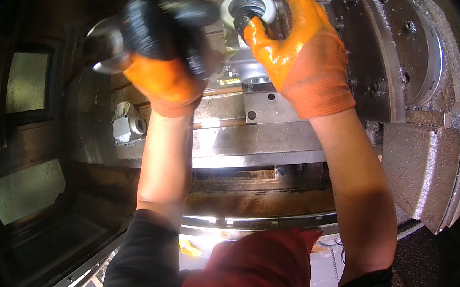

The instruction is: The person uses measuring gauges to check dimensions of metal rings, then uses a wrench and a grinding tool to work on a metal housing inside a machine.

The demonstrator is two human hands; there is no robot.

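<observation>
My left hand (pixel 161 48), in an orange glove with black-coated fingers, is smeared by motion at the upper left. A shiny rounded metal part (pixel 107 43) sticks out past its left side, and the fingers appear curled round it; its kind is unclear. My right hand (pixel 297 50), in a matching glove, reaches over a pale metal casting with a round ring-shaped mouth (pixel 249 4). The dark-tipped thumb lies at the ring's near right edge, while the other fingers are spread away from it. The casting stands on a metal fixture, its lower body partly showing below the thumb.
Left of the fixture lies a small pale metal casting (pixel 127 125). A flat plate with holes (pixel 269 107) sits on the metal bed (pixel 274 139). Bolted, chip-covered machine housing (pixel 382 58) rises on the right. Two light panels (pixel 27 82) show in the dark left wall.
</observation>
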